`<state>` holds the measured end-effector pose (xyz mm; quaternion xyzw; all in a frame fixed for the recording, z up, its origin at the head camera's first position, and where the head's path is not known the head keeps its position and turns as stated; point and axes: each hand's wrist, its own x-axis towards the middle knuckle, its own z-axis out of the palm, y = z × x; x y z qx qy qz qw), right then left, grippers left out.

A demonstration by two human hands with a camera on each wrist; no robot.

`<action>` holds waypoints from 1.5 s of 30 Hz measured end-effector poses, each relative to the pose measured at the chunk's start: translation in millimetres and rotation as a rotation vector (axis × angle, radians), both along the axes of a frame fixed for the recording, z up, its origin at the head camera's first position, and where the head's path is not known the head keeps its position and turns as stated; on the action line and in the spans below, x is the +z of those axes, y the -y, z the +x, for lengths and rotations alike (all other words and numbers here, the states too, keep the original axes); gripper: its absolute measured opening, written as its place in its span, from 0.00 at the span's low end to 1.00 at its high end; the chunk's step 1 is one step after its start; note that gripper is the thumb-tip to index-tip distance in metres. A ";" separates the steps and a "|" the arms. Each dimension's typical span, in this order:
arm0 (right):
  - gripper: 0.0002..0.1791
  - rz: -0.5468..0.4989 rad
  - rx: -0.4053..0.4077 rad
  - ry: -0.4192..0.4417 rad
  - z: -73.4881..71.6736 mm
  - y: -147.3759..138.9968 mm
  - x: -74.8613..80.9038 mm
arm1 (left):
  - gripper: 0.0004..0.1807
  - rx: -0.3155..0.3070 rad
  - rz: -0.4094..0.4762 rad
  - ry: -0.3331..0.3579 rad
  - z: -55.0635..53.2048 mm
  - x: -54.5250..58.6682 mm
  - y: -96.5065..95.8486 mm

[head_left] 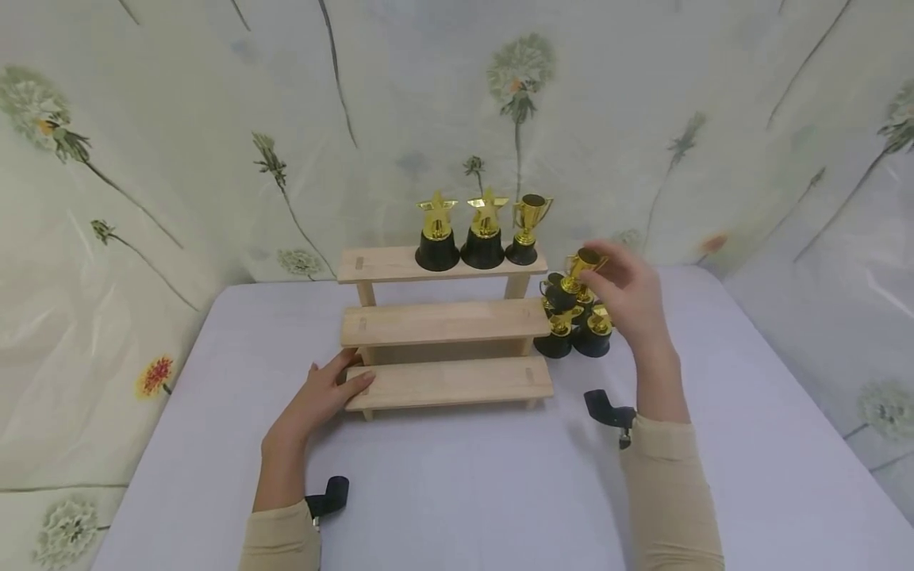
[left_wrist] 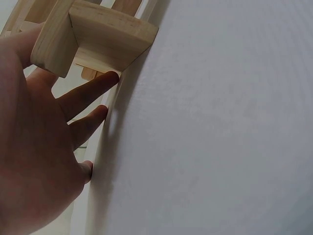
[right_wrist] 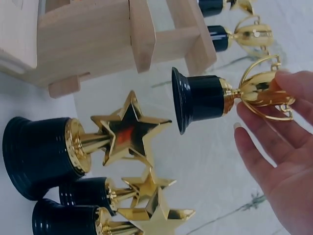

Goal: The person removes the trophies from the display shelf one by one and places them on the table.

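There is one wooden stand [head_left: 446, 323] near the far edge of the worktop [head_left: 464, 492], with three steps. Two star trophies [head_left: 438, 238] and one cup trophy [head_left: 524, 230] are on top. One more cup trophy [right_wrist: 203, 98] is in the right hand [head_left: 631, 297]. Toward the worktop's far right corner I count at least three star trophies [right_wrist: 41, 156]; that bunch is partly hidden. With the left hand [head_left: 321, 400], that makes two hands.

Place: tabletop setup, room type unclear | dandelion-print backdrop [head_left: 428, 103] | white table [head_left: 457, 484]
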<state>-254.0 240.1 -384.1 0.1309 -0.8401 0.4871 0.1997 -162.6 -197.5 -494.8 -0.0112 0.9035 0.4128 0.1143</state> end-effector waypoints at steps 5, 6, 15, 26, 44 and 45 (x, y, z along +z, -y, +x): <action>0.23 -0.028 -0.005 0.004 -1.9 -7.9 0.0 | 0.45 0.000 -0.006 0.013 1.9 0.4 0.7; 0.23 -0.032 -0.006 0.002 -1.9 -9.4 0.3 | 0.45 0.004 -0.009 0.020 2.2 0.8 0.8; 0.23 -0.056 -0.062 -0.004 -0.5 -27.5 -1.6 | 0.45 0.008 -0.009 0.020 1.1 1.3 0.0; 0.23 -0.070 -0.152 0.025 2.8 -39.2 1.6 | 0.45 0.014 -0.002 0.023 1.9 1.7 -0.8; 0.20 -0.023 -0.382 0.157 5.3 -64.7 0.2 | 0.47 0.020 -0.011 0.061 2.4 6.5 -2.2; 0.20 -0.026 -0.385 0.156 5.3 -66.0 0.2 | 0.47 0.019 -0.013 0.061 2.4 6.6 -2.2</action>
